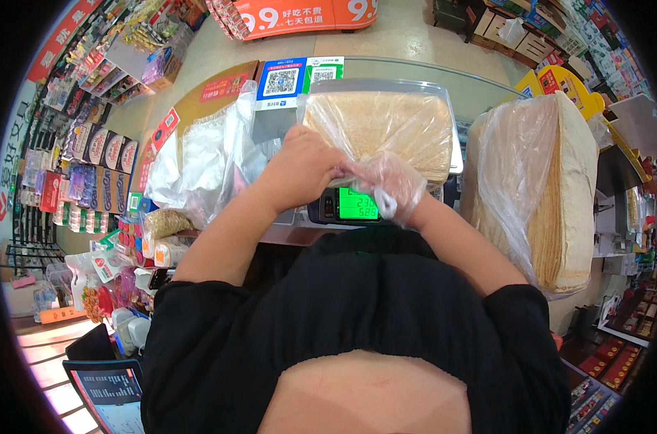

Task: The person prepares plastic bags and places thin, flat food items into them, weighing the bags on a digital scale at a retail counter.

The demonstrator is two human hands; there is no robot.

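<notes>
A stack of thin beige sheets, seemingly tofu skin (382, 125), lies inside a clear plastic bag (355, 138) on the pan of a digital scale (458, 154). My left hand (306, 165) pinches the bag's gathered neck at its near side. My right hand (396, 182), in a clear disposable glove, grips the same neck just beside it. Fingers of both hands meet there, and the bag's exact twist is hidden. Below them glows the scale's green display (355, 205), partly covered by my right hand.
On the right stands a larger stack of similar sheets (567, 200), partly wrapped in clear plastic. Bunched plastic bags (203, 157) lie on the left. Payment code signs (282, 81) stand behind the scale, near the glass counter's edge (415, 62). A screen (106, 390) is at lower left.
</notes>
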